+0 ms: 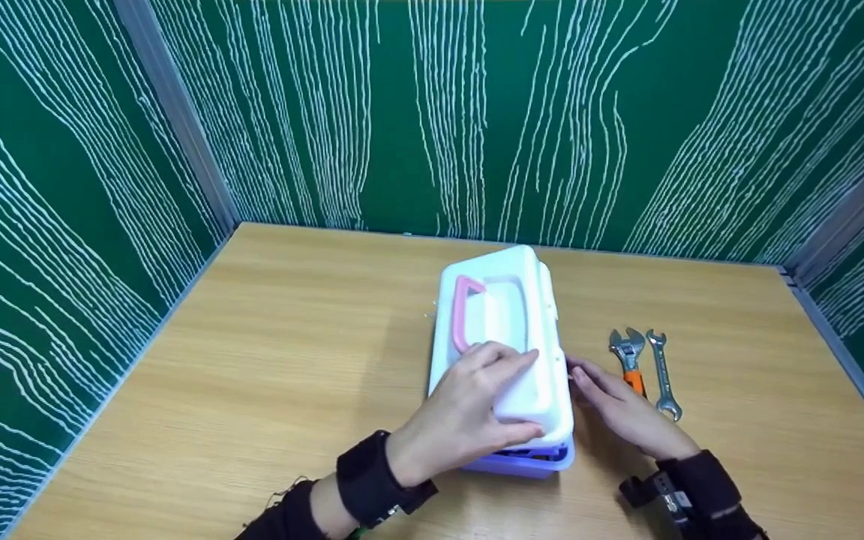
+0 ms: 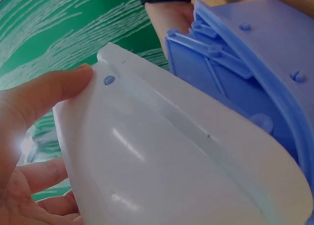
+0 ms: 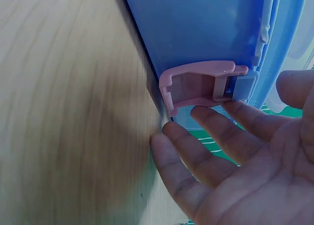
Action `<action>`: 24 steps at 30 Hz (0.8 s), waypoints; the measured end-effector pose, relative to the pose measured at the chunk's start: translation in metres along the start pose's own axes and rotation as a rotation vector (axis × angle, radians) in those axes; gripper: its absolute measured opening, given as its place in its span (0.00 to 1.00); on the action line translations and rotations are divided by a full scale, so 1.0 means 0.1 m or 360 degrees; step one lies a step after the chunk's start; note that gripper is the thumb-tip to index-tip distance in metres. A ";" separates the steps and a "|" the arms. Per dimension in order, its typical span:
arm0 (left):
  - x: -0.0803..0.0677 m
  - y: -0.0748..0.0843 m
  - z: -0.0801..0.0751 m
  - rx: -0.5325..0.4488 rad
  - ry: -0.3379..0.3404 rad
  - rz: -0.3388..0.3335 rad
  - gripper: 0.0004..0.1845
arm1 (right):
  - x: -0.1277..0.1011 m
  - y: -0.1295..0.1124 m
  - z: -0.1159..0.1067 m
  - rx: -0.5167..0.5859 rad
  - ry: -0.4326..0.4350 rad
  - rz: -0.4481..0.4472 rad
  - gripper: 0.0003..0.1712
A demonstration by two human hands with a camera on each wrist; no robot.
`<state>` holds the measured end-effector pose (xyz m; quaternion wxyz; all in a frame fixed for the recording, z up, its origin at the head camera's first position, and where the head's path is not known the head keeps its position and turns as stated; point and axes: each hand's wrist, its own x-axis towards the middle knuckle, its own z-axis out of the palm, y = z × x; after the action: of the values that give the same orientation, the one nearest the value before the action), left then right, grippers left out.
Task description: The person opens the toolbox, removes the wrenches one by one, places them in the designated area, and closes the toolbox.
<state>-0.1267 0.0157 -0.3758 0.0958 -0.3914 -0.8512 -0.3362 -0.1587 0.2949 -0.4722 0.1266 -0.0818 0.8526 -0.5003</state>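
A plastic toolbox stands mid-table, with a white lid (image 1: 511, 315), a pink handle (image 1: 463, 315) and a blue base (image 1: 522, 461). My left hand (image 1: 477, 405) lies flat on the near end of the lid, fingers spread on top and thumb at the near edge. The left wrist view shows the lid (image 2: 171, 161) against the palm and the blue base (image 2: 255, 53) behind it. My right hand (image 1: 616, 401) is at the box's right side, fingers straight. In the right wrist view its fingertips (image 3: 206, 117) sit just under a pink latch (image 3: 196, 85) on the blue wall (image 3: 196, 23).
An adjustable wrench (image 1: 629, 352) with an orange grip and a silver spanner (image 1: 663, 375) lie on the wooden table (image 1: 289, 360) just right of the box. Green patterned walls close in the table at the back and both sides.
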 end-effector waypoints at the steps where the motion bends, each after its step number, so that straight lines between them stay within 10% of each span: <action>1: 0.00 0.00 0.01 0.0006 -0.0014 -0.0009 0.40 | 0.00 0.00 0.00 0.0015 -0.0005 0.0000 0.40; 24: 0.07 0.05 0.35 0.0274 -0.0154 0.0146 0.35 | 0.01 0.02 0.03 -0.0107 0.0025 0.0011 0.37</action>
<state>-0.1247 0.0446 -0.3969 0.1032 -0.4360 -0.8618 -0.2377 -0.1589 0.2927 -0.4756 0.1188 -0.0793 0.8702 -0.4715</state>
